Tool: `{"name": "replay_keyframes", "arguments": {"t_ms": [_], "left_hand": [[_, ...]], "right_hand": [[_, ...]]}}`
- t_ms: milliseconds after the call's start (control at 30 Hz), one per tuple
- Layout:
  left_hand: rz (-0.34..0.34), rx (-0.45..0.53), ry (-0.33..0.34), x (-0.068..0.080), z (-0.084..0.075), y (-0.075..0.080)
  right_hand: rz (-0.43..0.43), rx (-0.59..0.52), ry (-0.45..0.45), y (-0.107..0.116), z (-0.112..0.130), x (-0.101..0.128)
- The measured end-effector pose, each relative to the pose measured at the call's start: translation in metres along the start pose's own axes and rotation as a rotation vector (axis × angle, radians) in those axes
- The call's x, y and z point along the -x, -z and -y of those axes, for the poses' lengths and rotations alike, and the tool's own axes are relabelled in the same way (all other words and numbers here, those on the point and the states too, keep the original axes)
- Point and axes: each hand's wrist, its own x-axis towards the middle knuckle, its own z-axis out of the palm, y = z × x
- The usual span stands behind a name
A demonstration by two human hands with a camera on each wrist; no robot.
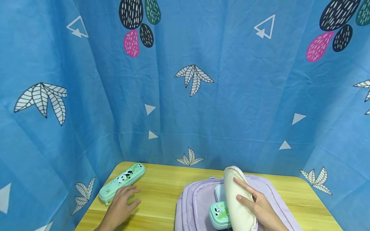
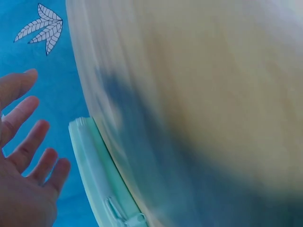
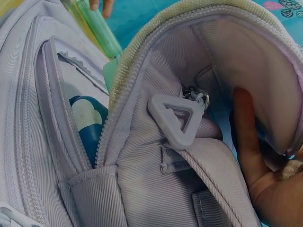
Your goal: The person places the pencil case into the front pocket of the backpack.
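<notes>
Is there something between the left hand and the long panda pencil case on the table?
Nothing visible. The left hand lies open on the table just beside the panda pencil case, fingers toward it, with only bare wood between them.

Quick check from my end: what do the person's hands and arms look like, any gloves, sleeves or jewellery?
Both are bare. The left hand shows no glove, ring or watch, and no sleeve reaches its wrist. The right hand is likewise ungloved, with no ring or sleeve in view. Nails look short and unpainted.

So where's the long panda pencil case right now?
In the head view the long panda pencil case lies on the wooden table's far left corner, just beyond the left hand.
</notes>
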Motion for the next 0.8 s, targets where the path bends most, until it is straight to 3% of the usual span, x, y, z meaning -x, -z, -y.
{"name": "replay_keyframes", "arguments": {"t_ms": [233, 433, 800], "left_hand": [[-0.016, -0.01, -0.013, 0.001, 0.013, 0.011], [0.016, -0.038, 0.032, 0.002, 0.026, 0.023], [0.088, -0.106, 0.111, 0.001, 0.045, 0.032]], "right_hand": [[-0.004, 0.003, 0.016, -0.001, 0.0, 0.0], [-0.005, 0.025, 0.064, -0.002, -0.003, 0.001], [-0.012, 0.021, 0.07, -0.004, -0.003, 0.001]]}}
